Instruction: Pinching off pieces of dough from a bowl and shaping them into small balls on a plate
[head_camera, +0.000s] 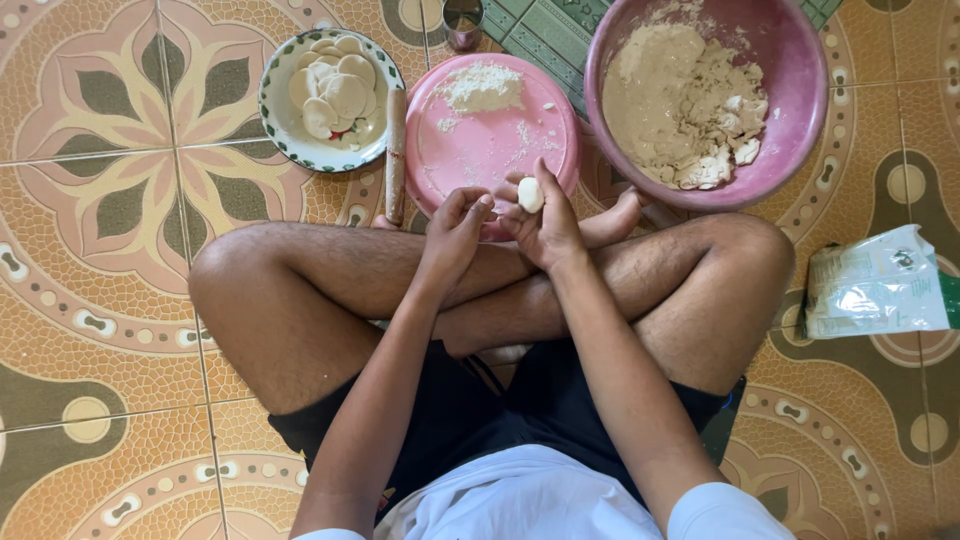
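Patterned floor tiles (110, 330), green mat (545, 35)

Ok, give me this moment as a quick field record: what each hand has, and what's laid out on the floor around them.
right hand: holds a small dough ball in its fingers
left hand: beside the right, fingertips by the ball
pink board: round, floured, in front of the hands
rolling pin: lies left of the board
patterned plate: holds flat dough discs
pink bowl: holds dough mass
plastic bag: on the floor, far right
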